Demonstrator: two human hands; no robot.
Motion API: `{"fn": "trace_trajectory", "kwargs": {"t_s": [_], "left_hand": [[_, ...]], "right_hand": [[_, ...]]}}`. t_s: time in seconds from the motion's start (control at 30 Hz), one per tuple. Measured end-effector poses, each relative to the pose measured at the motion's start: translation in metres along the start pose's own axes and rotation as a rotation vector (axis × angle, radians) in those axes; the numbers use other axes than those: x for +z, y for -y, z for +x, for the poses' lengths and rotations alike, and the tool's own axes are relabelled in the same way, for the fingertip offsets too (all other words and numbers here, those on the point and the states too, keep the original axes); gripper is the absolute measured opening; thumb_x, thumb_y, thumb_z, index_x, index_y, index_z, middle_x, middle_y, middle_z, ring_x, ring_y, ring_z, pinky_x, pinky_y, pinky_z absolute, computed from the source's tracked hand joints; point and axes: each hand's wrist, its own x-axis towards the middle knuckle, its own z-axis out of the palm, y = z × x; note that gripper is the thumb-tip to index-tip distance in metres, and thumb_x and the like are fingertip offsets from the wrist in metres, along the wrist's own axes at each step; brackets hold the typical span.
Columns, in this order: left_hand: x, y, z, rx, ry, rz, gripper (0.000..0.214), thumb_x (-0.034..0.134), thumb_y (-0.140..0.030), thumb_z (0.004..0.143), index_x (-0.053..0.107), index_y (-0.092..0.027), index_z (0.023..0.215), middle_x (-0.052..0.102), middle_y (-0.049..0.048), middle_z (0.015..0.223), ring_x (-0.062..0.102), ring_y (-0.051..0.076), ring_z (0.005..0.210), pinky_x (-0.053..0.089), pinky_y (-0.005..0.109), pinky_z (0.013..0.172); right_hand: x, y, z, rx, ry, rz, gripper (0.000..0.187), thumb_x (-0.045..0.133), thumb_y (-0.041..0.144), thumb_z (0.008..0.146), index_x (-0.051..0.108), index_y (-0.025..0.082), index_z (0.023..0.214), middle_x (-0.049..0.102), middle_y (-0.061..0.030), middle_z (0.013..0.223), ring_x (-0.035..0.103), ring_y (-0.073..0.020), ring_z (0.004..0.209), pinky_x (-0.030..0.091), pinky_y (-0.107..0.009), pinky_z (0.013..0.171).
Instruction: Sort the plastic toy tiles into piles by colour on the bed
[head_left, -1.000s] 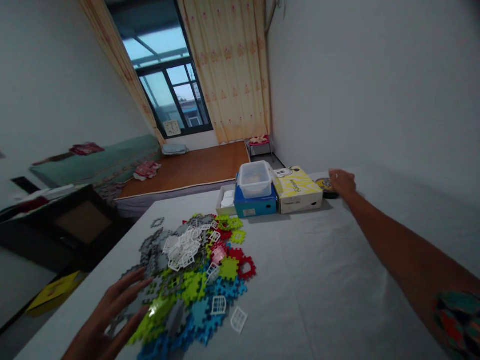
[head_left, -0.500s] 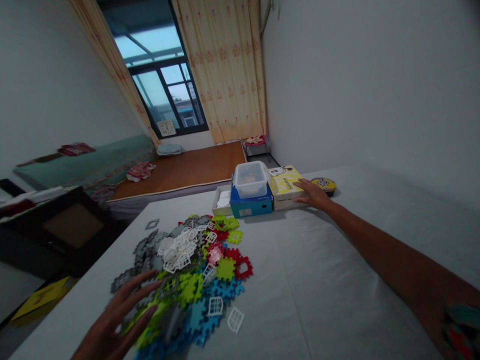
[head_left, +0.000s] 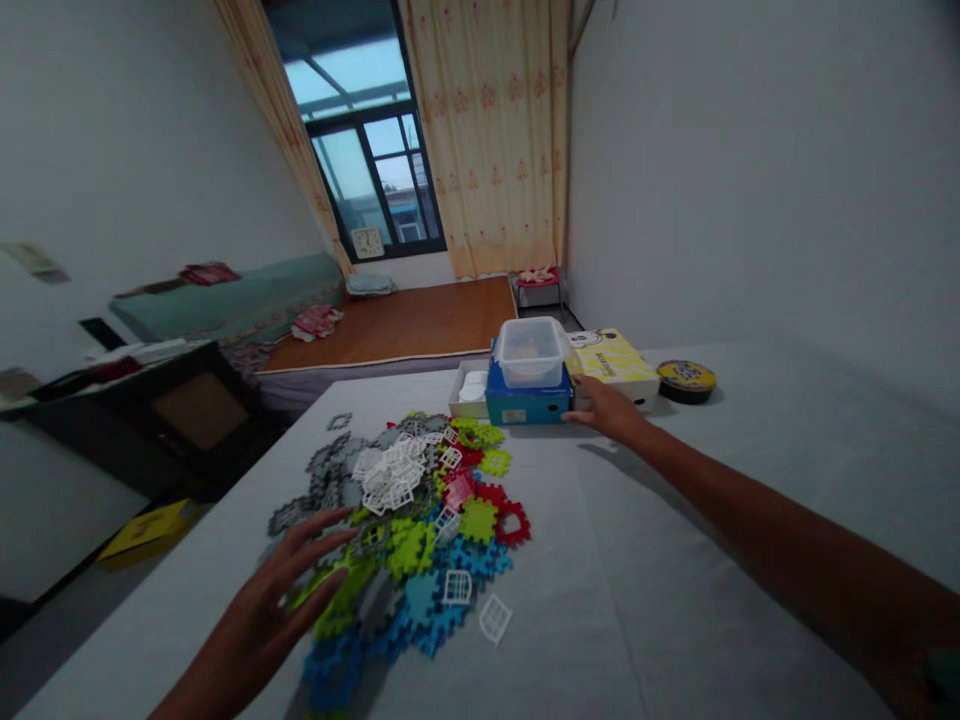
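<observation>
My left hand (head_left: 274, 605), its fingers spread and holding nothing, is over the near left side of a pile of flat plastic building pieces. The pile has grey pieces (head_left: 326, 470), lime green pieces (head_left: 411, 545), blue pieces (head_left: 420, 598), red pieces (head_left: 512, 522) and white window frames (head_left: 391, 478). Farther off, my right hand (head_left: 611, 412) reaches to the right front corner of a blue box (head_left: 525, 408), fingers apart. It partly covers the front of a yellow and white box (head_left: 615, 358). A clear plastic tub (head_left: 531, 360) rests on the blue box.
Right of the yellow box lies a round black and yellow tin (head_left: 686, 382). An open white box (head_left: 466, 407) with white items stands left of the blue one. All sit on a white-covered table (head_left: 562, 600). A dark cabinet (head_left: 150, 430) is at the left, a bed (head_left: 405, 325) beyond.
My right hand has moved left from the right end of the yellow box to the blue box's corner. The view has turned left; my left hand still hovers by the pile.
</observation>
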Motion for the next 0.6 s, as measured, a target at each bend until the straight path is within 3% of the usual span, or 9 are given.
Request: {"fn": "trace_trajectory", "kwargs": {"t_s": [0.17, 0.4, 0.6], "left_hand": [[-0.003, 0.005, -0.009, -0.035, 0.011, -0.026, 0.040, 0.059, -0.040, 0.093, 0.061, -0.038, 0.133, 0.053, 0.0011, 0.149, 0.056, 0.024, 0.131, 0.052, 0.039, 0.104], [0.000, 0.015, -0.014, -0.045, -0.011, -0.015, 0.038, 0.058, -0.040, 0.093, 0.064, -0.038, 0.130, 0.057, 0.0020, 0.145, 0.059, 0.026, 0.128, 0.054, 0.041, 0.102], [0.009, 0.008, -0.005, -0.011, -0.006, -0.053, 0.039, 0.059, -0.042, 0.092, 0.064, -0.037, 0.130, 0.058, 0.0021, 0.144, 0.060, 0.024, 0.126, 0.053, 0.039, 0.103]], "right_hand": [[0.029, 0.011, 0.012, 0.056, 0.004, 0.034, 0.066, 0.074, 0.031, 0.076, 0.049, 0.025, 0.138, 0.058, -0.0128, 0.140, 0.061, -0.0356, 0.121, 0.053, -0.050, 0.096], [0.042, 0.005, 0.029, 0.075, -0.013, 0.075, 0.063, 0.073, 0.027, 0.075, 0.051, 0.023, 0.135, 0.059, -0.0132, 0.139, 0.060, -0.0354, 0.123, 0.051, -0.050, 0.100], [0.049, 0.013, 0.040, 0.072, -0.016, 0.077, 0.062, 0.068, 0.025, 0.077, 0.050, 0.021, 0.136, 0.060, -0.0146, 0.137, 0.062, -0.0346, 0.119, 0.052, -0.050, 0.099]]}}
